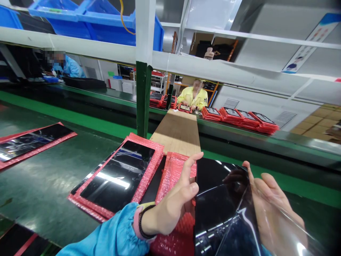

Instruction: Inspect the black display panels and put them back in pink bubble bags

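One glossy black rectangular panel [217, 185]: I find it tilted up at lower right of centre, between the left hand [169, 204] and the right hand [275, 213].
Left fingers: partly curled at the panel's left edge, index tip by the upper corner; I cannot tell whether they pinch it.
Right fingers: at the opposite edge, one tip at the upper right corner; I cannot tell whether they grip the panel or the film.
Clear, shiny plastic film [300, 247]: runs off the panel's face and across the front of the right hand.
Left wrist: bright blue fabric sleeve [114, 231], dark braided band [145, 222].
Red bubble-wrap sheets [173, 169]: beside the left hand, more red wrap below its wrist.
Flat black screen on red bubble wrap [119, 174]: left of the left hand; I log a similar piece [37, 140] further left.
Dark green bench [42, 181]: carries these wrapped pieces.
Pale wooden board [178, 128]: spans towards the far side.
Far side: person in yellow [193, 96], hands at a flat piece; red-wrapped stacks [239, 117] alongside.
Overhead: blue plastic bins [87, 25].
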Available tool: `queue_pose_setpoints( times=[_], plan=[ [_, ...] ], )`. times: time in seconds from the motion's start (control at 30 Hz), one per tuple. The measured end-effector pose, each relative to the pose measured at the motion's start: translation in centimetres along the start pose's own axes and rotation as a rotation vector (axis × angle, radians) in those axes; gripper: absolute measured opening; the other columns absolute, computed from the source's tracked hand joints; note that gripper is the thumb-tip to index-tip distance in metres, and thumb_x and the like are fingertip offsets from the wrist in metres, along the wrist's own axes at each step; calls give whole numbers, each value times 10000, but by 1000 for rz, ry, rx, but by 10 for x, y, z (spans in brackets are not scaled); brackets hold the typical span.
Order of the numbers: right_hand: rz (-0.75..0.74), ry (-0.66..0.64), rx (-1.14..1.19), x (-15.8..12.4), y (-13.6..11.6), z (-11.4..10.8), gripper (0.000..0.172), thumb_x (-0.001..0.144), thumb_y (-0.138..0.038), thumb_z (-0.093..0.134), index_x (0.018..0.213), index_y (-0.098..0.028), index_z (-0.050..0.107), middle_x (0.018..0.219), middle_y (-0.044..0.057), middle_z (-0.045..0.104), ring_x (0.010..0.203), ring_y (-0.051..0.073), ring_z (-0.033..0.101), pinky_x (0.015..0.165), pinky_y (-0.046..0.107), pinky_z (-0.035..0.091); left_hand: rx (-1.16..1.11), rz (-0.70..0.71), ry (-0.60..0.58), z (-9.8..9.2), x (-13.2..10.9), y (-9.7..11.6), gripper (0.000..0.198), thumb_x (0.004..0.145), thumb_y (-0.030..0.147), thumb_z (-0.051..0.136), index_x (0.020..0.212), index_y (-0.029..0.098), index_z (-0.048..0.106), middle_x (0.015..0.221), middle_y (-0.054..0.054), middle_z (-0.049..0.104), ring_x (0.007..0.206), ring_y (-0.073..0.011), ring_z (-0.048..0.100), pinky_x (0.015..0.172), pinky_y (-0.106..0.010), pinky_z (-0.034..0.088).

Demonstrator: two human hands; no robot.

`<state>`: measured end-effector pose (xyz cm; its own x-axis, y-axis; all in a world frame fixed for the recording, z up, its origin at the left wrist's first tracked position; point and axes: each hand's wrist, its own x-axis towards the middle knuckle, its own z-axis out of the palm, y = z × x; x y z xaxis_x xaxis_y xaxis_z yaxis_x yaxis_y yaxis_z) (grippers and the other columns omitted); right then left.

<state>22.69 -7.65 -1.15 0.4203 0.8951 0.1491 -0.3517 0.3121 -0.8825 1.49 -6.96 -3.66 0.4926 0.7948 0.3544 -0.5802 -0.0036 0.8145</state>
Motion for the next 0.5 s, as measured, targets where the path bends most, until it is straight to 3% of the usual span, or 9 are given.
queue_pose_setpoints(
  times=[0.13, 0.3, 0.43, 0.5],
  plan=[
    [89, 160, 53, -3, -4, 9, 376, 499, -236, 793, 833, -257, 622, 847, 25, 716, 1018, 290, 688, 715, 381, 640, -58, -23, 32, -1, 4, 0, 687, 904, 438, 454, 1526, 355, 174, 1289, -73, 589, 1021, -269, 630, 837, -409, 522],
    [180, 193, 109, 0, -4, 10, 323, 562, -210, 769, 831, -261, 598, 723, -27, 624, 945, 207, 705, 595, 234, 624, -80, -54, 92, 0, 11, 2, 682, 895, 414, 470, 1521, 337, 210, 1266, -62, 603, 1028, -273, 622, 867, -419, 515],
    [174, 114, 172, 7, 2, 5, 317, 558, -159, 748, 791, -263, 560, 654, -43, 517, 1099, 232, 641, 782, 294, 632, -75, -94, 143, -2, 16, 5, 674, 903, 398, 467, 1522, 336, 207, 1208, -50, 626, 995, -259, 631, 856, -407, 516],
    [115, 47, 152, 11, 5, 3, 284, 581, -159, 733, 769, -264, 548, 627, -49, 481, 1066, 253, 652, 884, 380, 607, -77, -112, 164, -3, 17, 5, 690, 903, 385, 478, 1526, 348, 183, 1221, -44, 618, 990, -252, 631, 850, -398, 516]
  ],
)
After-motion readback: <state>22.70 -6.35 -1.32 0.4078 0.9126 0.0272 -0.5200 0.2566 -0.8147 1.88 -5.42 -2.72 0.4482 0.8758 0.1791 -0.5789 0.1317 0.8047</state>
